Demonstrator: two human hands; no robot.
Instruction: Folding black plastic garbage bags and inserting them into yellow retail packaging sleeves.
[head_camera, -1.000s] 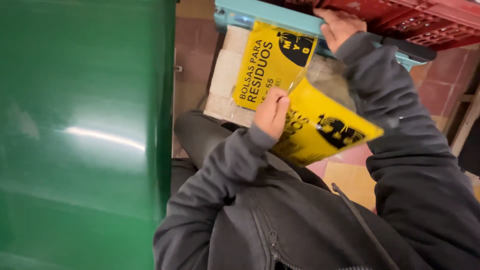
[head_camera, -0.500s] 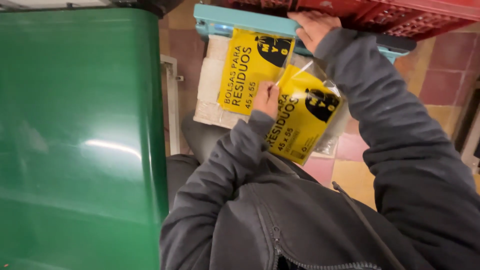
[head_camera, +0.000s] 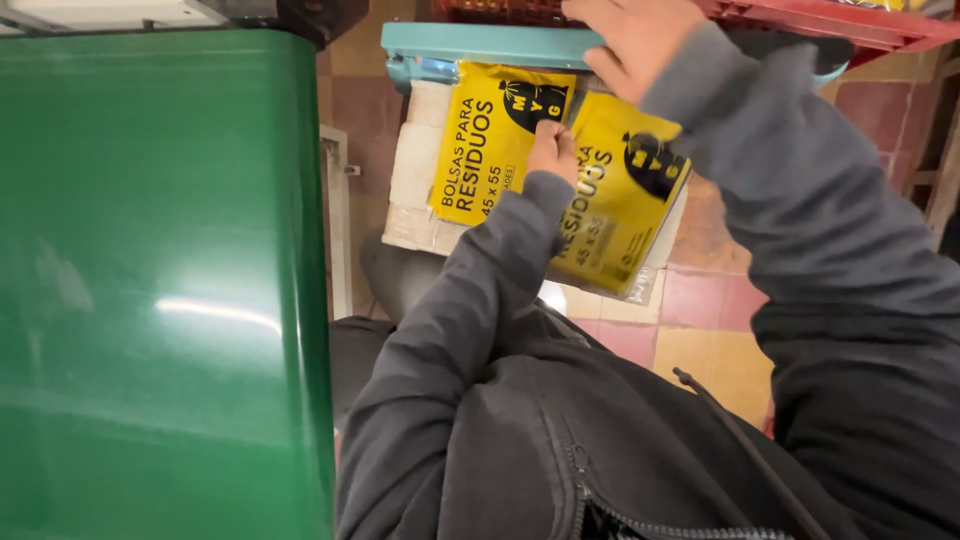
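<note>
My left hand (head_camera: 552, 148) pinches the top edge of a yellow plastic packet (head_camera: 615, 205) with black print, holding it up against a teal sealing machine (head_camera: 480, 45). A second yellow packet (head_camera: 485, 150) of the same kind lies flat just to the left, on a stack of pale packets (head_camera: 412, 180). My right hand (head_camera: 635, 40) rests palm down on the teal machine's bar at the top, fingers spread over it. Both arms wear dark grey sleeves.
A large glossy green panel (head_camera: 160, 290) fills the left half of the view. A red plastic crate (head_camera: 830, 18) sits at the top right, behind the machine. Red and yellow floor tiles (head_camera: 700, 330) show below the packets.
The held packet has swung up from a low tilted position to the machine's bar. My left hand rose with it; my right hand stayed on the bar.
</note>
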